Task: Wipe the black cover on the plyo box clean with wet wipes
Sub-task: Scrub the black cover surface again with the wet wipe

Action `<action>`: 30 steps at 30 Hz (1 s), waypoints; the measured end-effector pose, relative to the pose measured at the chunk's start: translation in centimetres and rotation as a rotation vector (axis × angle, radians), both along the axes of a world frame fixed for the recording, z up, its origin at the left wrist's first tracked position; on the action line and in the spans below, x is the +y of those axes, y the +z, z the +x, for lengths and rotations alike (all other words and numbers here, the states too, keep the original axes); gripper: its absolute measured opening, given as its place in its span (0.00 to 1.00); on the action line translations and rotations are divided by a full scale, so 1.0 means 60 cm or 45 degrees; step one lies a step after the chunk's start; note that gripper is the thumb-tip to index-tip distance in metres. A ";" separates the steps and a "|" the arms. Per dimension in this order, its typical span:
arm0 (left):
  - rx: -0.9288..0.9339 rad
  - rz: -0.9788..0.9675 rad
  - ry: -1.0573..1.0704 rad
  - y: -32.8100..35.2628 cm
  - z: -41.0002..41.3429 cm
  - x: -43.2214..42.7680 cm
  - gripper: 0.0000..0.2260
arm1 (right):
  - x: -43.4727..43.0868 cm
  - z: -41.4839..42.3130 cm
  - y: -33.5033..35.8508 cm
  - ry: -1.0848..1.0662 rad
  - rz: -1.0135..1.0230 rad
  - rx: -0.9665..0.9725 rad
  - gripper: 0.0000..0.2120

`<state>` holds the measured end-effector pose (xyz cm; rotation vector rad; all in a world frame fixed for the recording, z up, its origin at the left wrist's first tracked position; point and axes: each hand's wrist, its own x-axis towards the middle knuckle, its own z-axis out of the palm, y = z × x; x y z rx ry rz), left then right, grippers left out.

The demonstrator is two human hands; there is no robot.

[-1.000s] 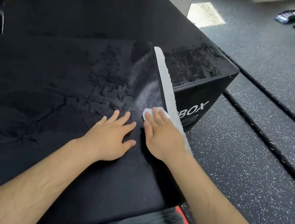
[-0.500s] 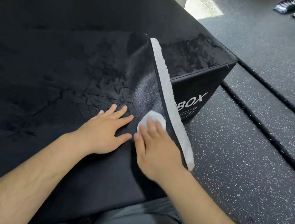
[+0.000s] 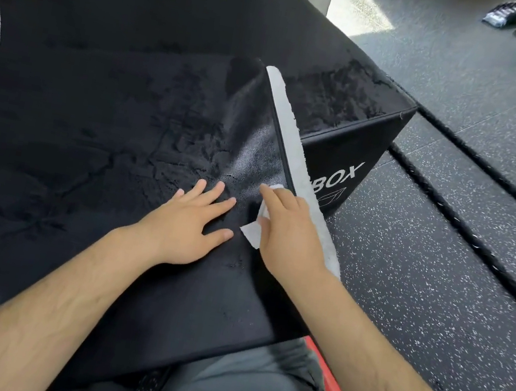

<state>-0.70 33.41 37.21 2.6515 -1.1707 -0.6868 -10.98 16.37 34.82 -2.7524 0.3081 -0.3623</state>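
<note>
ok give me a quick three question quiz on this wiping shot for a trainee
1. True or false: the left hand lies flat on the black cover, holding nothing.
2. Which hand presses the wet wipe? A left, B right, C both.
3. Fill in: the white letters on the side of the plyo box read ___.
Key: 1 true; 2 B, the right hand; 3 BOX.

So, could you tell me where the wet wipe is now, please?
In the head view, the wet wipe lies right of centre on the black cover, under the right hand, between the left hand and the white edge strip.
</note>
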 end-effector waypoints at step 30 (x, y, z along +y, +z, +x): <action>-0.094 -0.026 -0.097 0.019 -0.043 -0.001 0.28 | 0.019 -0.059 0.020 0.186 0.088 0.079 0.16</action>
